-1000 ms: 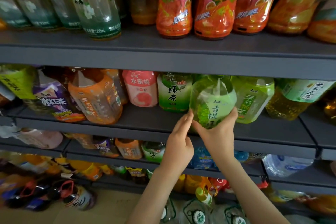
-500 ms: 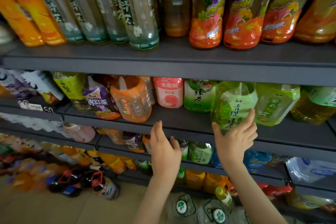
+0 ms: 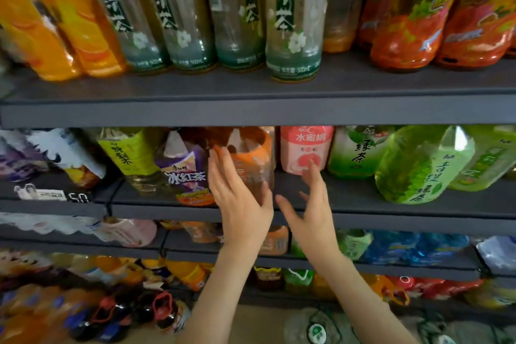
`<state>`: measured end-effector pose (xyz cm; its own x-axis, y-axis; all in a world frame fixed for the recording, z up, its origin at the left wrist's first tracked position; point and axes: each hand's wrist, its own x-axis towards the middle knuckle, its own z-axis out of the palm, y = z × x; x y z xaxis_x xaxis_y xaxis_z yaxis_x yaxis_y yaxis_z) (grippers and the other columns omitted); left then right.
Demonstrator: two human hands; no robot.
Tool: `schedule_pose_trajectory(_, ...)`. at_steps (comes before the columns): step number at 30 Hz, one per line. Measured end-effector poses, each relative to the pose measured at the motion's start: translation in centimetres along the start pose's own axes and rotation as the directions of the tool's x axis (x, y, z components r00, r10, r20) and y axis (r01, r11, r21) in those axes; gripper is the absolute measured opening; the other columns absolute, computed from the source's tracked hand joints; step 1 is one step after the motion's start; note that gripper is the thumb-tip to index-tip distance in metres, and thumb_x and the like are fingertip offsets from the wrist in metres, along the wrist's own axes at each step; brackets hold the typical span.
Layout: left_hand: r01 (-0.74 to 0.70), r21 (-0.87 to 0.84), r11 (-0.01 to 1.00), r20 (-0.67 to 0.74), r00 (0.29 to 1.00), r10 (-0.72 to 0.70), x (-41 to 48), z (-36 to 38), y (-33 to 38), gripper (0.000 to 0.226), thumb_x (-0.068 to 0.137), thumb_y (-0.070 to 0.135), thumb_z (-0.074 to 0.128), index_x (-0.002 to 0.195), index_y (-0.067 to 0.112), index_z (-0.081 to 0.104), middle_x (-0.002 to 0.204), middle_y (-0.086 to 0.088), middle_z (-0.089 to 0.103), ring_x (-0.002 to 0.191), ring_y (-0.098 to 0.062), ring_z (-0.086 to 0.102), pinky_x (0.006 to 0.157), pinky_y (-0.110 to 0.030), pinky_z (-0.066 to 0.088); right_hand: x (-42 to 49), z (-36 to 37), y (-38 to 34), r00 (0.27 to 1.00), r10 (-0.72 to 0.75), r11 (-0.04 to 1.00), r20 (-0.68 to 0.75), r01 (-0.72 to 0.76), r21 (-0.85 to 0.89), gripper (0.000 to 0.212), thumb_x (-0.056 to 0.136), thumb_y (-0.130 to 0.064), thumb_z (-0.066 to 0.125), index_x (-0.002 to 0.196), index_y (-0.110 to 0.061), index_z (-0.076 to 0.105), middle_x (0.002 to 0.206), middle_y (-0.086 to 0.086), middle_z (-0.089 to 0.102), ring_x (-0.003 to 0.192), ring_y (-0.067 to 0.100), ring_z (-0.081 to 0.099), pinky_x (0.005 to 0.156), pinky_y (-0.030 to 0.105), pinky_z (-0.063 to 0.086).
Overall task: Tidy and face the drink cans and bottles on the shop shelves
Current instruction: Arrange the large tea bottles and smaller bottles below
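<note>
With your left grip (image 3: 243,207) flat-fingered against the orange-labelled clear plastic bottle (image 3: 251,158) on the middle grey shelf (image 3: 357,195) and your right grip (image 3: 315,220) spread wide, empty, just beside it, close both low round its body and turn the label forward gently.

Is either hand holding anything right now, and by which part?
Nothing gripped. Left hand lies straight-fingered against the orange bottle, low down; right hand is open beside it.
</note>
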<state>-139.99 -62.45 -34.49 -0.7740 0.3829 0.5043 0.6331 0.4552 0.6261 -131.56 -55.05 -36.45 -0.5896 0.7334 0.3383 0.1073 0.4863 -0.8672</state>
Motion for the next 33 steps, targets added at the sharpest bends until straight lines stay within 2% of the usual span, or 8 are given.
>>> schedule_pose_trajectory(3, -0.052, -0.098, 0.994, 0.077, 0.995, 0.059, 0.5, -1.1, -0.8, 0.099, 0.079, 0.003, 0.067, 0.149, 0.019, -0.002, 0.155, -0.01, 0.004, 0.142, -0.016, 0.0, 0.111, -0.029, 0.007, 2.0, 1.9, -1.7, 0.987, 0.088, 0.98, 0.133, -0.11, 0.165, 0.064, 0.087, -0.023, 0.065, 0.137, -0.038, 0.029, 0.134, -0.025, 0.04, 0.118, -0.021, 0.037, 0.096, 0.006, 0.038)
schedule_pose_trajectory(7, -0.068, -0.134, 0.989, 0.022, 0.997, 0.071, 1.0, -2.3, -2.3, 0.083, 0.08, -0.008, 0.057, 0.149, 0.013, 0.015, 0.148, -0.012, 0.025, 0.137, -0.01, 0.014, 0.107, -0.004, 0.006, 3.1, 3.5, -2.0, 0.984, 0.09, 0.989, 0.155, -0.107, 0.104, 0.072, 0.081, -0.037, 0.069, 0.142, -0.026, 0.032, 0.139, -0.006, 0.044, 0.127, 0.009, 0.043, 0.102, 0.04, 0.045)
schedule_pose_trajectory(12, -0.05, 0.028, 0.998, -0.25, 0.967, 0.056, 2.1, -3.7, -4.6, 0.061, 0.085, 0.008, 0.056, 0.141, 0.004, 0.033, 0.142, -0.015, 0.031, 0.132, -0.026, 0.026, 0.11, -0.034, 0.025, 2.2, 4.3, -2.2, 0.993, 0.093, 0.995, 0.077, -0.095, 0.021, 0.071, 0.084, -0.03, 0.068, 0.143, -0.02, 0.03, 0.14, -0.001, 0.042, 0.128, 0.013, 0.043, 0.103, 0.038, 0.045)
schedule_pose_trajectory(16, 0.058, 0.052, 0.997, -0.194, 0.98, -0.047, 4.7, -4.9, -6.0, 0.076, 0.085, 0.04, 0.056, 0.146, 0.008, 0.022, 0.148, -0.02, 0.026, 0.137, -0.033, 0.022, 0.108, -0.052, 0.031, 1.7, 5.2, -2.6, 0.995, 0.093, 0.996, 0.026, -0.093, -0.013, 0.071, 0.086, -0.027, 0.067, 0.144, -0.017, 0.028, 0.141, 0.0, 0.039, 0.13, 0.013, 0.04, 0.101, 0.028, 0.042)
schedule_pose_trajectory(22, 0.106, 0.065, 0.992, -0.063, 0.993, -0.102, 6.7, -6.8, -6.0, 0.1, 0.069, 0.044, 0.076, 0.147, 0.012, 0.023, 0.134, -0.014, 0.03, 0.127, -0.028, 0.029, 0.1, -0.033, 0.035, 1.2, 7.0, -2.3, 0.996, 0.072, 0.996, -0.048, -0.075, -0.054, 0.083, 0.082, -0.023, 0.072, 0.146, -0.008, 0.022, 0.143, 0.009, 0.033, 0.134, 0.022, 0.033, 0.106, 0.036, 0.038)
schedule_pose_trajectory(25, 0.091, 0.085, 0.992, -0.005, 0.996, -0.091, 7.4, -7.7, -6.0, 0.097, 0.064, 0.045, 0.08, 0.141, 0.013, 0.032, 0.129, -0.012, 0.027, 0.123, -0.028, 0.027, 0.1, -0.033, 0.034, 1.3, 7.9, -2.4, 0.992, 0.072, 0.996, -0.103, -0.078, -0.053, 0.087, 0.078, -0.019, 0.076, 0.144, -0.004, 0.022, 0.141, 0.014, 0.034, 0.133, 0.025, 0.033, 0.103, 0.031, 0.034)
schedule_pose_trajectory(29, 0.072, -0.075, 0.995, 0.043, 0.997, -0.069, 6.5, -8.6, -6.6, 0.09, 0.061, 0.037, 0.083, 0.13, 0.018, 0.031, 0.131, -0.01, 0.03, 0.123, -0.028, 0.037, 0.098, -0.038, 0.044, 0.8, 8.7, -2.5, 0.987, 0.073, 0.996, -0.146, -0.079, -0.036, 0.093, 0.077, -0.014, 0.077, 0.146, -0.004, 0.017, 0.146, 0.015, 0.029, 0.136, 0.024, 0.027, 0.104, 0.024, 0.025)
schedule_pose_trajectory(33, 0.039, -0.132, 0.991, 0.102, 0.994, -0.026, 5.5, -10.0, -7.3, 0.098, 0.063, 0.037, 0.085, 0.138, 0.016, 0.026, 0.134, -0.002, 0.034, 0.12, -0.007, 0.035, 0.093, -0.019, 0.036, -0.3, 8.7, -2.7, 0.978, -0.051, 0.989, -0.202, 0.022, -0.144, 0.099, 0.072, -0.01, 0.081, 0.146, 0.0, 0.015, 0.145, 0.019, 0.029, 0.133, 0.027, 0.027, 0.105, 0.014, 0.018)
